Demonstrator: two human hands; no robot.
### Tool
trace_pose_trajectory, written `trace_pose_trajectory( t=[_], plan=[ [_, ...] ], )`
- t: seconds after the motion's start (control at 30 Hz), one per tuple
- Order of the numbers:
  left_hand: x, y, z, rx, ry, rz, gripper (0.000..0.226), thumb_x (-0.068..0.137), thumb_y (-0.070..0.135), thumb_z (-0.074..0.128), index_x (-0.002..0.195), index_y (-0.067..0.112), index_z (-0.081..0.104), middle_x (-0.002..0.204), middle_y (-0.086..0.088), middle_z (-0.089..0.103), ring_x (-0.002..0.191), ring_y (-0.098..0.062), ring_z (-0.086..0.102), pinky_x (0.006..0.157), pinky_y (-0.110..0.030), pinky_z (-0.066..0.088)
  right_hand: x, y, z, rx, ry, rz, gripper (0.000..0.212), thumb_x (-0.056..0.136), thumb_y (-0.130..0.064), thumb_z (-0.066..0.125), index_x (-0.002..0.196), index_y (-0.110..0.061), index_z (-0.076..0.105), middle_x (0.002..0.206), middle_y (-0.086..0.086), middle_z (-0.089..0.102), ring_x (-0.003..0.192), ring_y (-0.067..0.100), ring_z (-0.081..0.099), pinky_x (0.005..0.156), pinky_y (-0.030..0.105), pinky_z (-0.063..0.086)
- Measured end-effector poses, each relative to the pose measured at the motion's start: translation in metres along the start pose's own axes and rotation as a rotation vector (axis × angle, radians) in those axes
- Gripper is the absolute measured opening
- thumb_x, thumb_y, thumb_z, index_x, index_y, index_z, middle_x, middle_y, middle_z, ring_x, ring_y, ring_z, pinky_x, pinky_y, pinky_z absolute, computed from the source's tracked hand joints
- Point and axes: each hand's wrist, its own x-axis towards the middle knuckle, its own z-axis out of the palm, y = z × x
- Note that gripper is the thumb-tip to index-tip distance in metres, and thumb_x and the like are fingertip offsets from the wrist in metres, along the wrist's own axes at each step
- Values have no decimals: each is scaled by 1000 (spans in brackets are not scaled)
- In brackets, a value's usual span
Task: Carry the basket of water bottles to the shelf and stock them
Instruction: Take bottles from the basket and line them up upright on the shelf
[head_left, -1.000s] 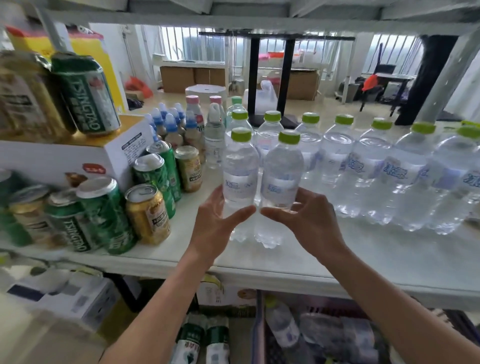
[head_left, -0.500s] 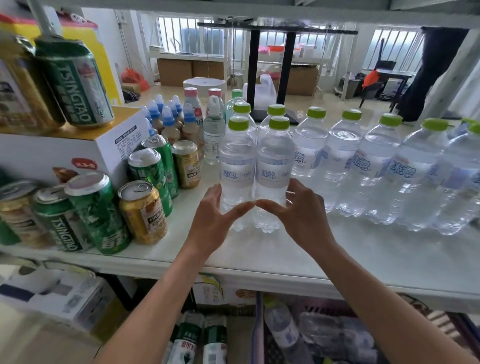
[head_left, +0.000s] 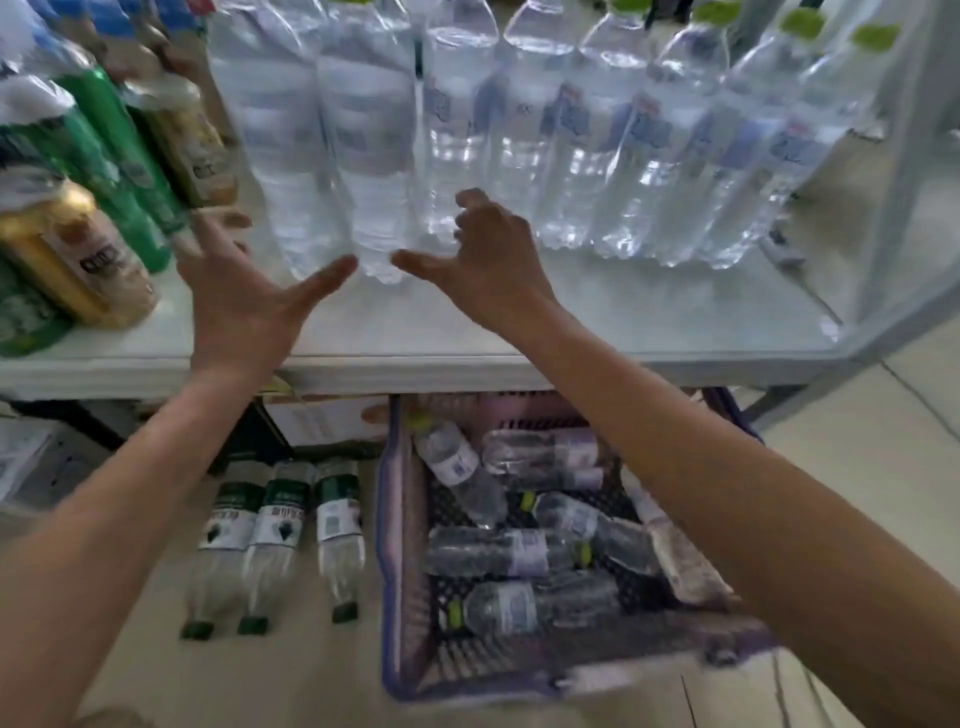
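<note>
Two clear water bottles (head_left: 332, 156) stand upright side by side near the front of the white shelf (head_left: 467, 358), at the left end of a row of water bottles (head_left: 623, 145) with green caps. My left hand (head_left: 244, 306) hovers open just in front of them, fingers spread, holding nothing. My right hand (head_left: 488, 260) is open too, curled loosely beside the right one of the pair, apart from it. On the floor below the shelf sits the purple basket (head_left: 400, 597) with several water bottles (head_left: 519, 551) lying in it.
Green and gold drink cans (head_left: 88, 244) crowd the shelf's left side. Three green-labelled bottles (head_left: 275, 525) lie on the floor left of the basket, with cardboard boxes (head_left: 322, 421) under the shelf. A metal shelf post (head_left: 904, 171) rises at the right.
Both hands have let go of the two bottles and drawn back a little. The view has tipped down, bringing the basket on the floor into sight.
</note>
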Motion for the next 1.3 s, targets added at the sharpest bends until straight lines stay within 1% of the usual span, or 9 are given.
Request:
trace_pose_trajectory(
  t=[0.1, 0.2, 0.3, 0.43, 0.6, 0.7, 0.87, 1.17, 1.3],
  plan=[
    [-42, 34, -13, -137, 50, 279, 34, 86, 50, 75, 91, 29, 49, 84, 11, 52, 73, 2, 48, 71, -12, 38, -54, 33, -41, 95, 16, -59, 28, 89, -41, 74, 95, -14, 71, 77, -5, 74, 69, 5, 71, 73, 21, 57],
    [-88, 61, -3, -135, -245, 517, 30, 94, 30, 64, 71, 16, 52, 58, 2, 51, 57, -4, 48, 59, -9, 36, -119, 88, -61, 85, -59, -125, 37, 98, -27, 65, 63, -14, 63, 50, -8, 60, 44, 11, 58, 54, 12, 45],
    [-128, 61, 44, 102, -890, 477, 28, 98, 31, 66, 77, 15, 59, 64, 4, 58, 57, -6, 49, 57, -17, 38, -147, 154, -55, -19, -227, -224, 44, 96, -14, 64, 55, -17, 50, 45, -10, 44, 37, 2, 37, 43, 14, 31],
    [-181, -8, 139, 618, -1408, 392, 21, 101, 30, 60, 106, 10, 60, 96, -3, 64, 89, -24, 62, 77, -33, 53, -137, 233, -26, -353, -476, -31, 40, 96, -32, 54, 61, -13, 53, 57, 4, 60, 52, 17, 62, 56, 30, 54],
    [-221, -52, 199, 821, -1392, 527, 38, 99, 11, 59, 136, 1, 56, 135, -20, 59, 116, -38, 65, 86, -37, 53, -152, 283, -29, -727, -816, 359, 40, 92, -33, 61, 127, -13, 59, 117, 12, 65, 105, 30, 65, 73, 28, 50],
    [-240, -41, 224, 1008, -1344, 633, 37, 101, 2, 57, 137, -6, 55, 139, -25, 57, 125, -41, 61, 96, -45, 53, -162, 299, -30, -573, -907, 580, 37, 88, -45, 70, 108, -14, 61, 96, 5, 66, 83, 23, 64, 64, 25, 50],
    [-246, -48, 246, 1138, -1236, 596, 45, 102, 2, 56, 145, -8, 49, 159, -34, 29, 145, -50, 34, 113, -55, 43, -185, 314, -6, -641, -799, 570, 66, 77, -69, 69, 109, -11, 67, 110, 8, 68, 108, 25, 65, 89, 32, 51],
    [-240, -15, 199, 636, -1222, 391, 73, 94, 21, 68, 155, 18, 26, 140, -14, 56, 124, -32, 61, 95, -38, 53, -184, 302, -56, -218, -779, 778, 47, 68, -34, 87, 105, -10, 68, 90, 6, 72, 71, 20, 68, 44, 23, 49],
    [-199, 46, 146, 401, -1252, 350, 61, 89, 34, 71, 143, 23, 44, 137, -1, 60, 117, -17, 62, 90, -26, 55, -186, 282, -102, -232, -858, 489, 58, 66, -45, 83, 115, -21, 63, 110, -3, 68, 108, 20, 67, 81, 26, 55]
  ],
)
